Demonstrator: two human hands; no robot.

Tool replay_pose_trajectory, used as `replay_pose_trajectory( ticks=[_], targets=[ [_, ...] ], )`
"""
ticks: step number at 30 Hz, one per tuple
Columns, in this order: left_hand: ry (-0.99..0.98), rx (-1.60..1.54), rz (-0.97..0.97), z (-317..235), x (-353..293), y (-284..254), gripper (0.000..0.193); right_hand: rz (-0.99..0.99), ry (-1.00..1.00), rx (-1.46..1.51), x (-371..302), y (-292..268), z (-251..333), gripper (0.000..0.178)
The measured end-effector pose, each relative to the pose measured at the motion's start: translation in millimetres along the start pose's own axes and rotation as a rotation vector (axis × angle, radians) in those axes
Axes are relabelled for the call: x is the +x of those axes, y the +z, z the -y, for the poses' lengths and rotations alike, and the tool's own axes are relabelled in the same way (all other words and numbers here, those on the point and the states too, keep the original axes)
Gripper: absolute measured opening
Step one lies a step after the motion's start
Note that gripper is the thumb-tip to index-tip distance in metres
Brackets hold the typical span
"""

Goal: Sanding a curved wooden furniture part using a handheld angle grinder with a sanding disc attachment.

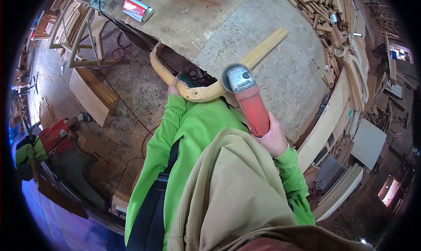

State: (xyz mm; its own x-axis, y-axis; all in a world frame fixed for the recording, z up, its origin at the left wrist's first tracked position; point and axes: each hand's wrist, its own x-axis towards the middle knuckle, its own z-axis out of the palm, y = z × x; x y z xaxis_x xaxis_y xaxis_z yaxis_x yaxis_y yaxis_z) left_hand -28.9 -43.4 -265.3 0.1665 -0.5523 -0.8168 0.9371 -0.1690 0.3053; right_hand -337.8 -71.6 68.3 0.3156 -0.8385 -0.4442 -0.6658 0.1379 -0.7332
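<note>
My right hand (273, 138) is wrapped round the rear of a red angle grinder (254, 108) with a silver head. Its round disc rests against or just over a curved, pale wooden piece (206, 93), and I cannot tell whether they touch. The wooden piece bends in a U close to my body, with one straight end lying across the worktable (272, 67). My left hand (174, 87) is closed round the bend on the left side, its fingers partly hidden by the wood. Inside the bend, below the table edge, sits a dark tool (199, 77), partly covered.
A red and white box (137, 10) stands on the table's far left. Wooden chair frames (81, 40) and a board (91, 95) are at left, with cables across the floor. Another person (52, 139) works at far left. Piled wood offcuts (324, 14) line the right.
</note>
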Motion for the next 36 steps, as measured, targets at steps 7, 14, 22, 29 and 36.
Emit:
replay_pose_trajectory(
  ticks=[7,14,22,29,36],
  targets=[
    [0.188,-0.01,-0.108,3.0,1.8,2.4,0.026,-0.004,0.005,-0.097,-2.2,5.8,6.5,0.046],
    [0.206,-0.117,0.009,4.1,-36.8,-19.5,0.028,-0.037,0.037,0.047,-5.6,6.8,5.3,0.049],
    [0.164,-0.123,-0.261,3.7,-165.4,-40.3,0.033,0.009,0.116,0.256,-12.8,-13.9,12.2,0.05],
    [0.506,-0.101,-0.359,-20.1,-251.8,-60.5,0.028,-0.075,0.03,0.279,-28.8,-9.8,-2.2,0.052],
    [0.867,0.04,-0.366,-34.4,-339.9,-2.1,0.028,-0.242,0.085,0.346,-58.3,-14.1,-19.5,0.051]
  ],
)
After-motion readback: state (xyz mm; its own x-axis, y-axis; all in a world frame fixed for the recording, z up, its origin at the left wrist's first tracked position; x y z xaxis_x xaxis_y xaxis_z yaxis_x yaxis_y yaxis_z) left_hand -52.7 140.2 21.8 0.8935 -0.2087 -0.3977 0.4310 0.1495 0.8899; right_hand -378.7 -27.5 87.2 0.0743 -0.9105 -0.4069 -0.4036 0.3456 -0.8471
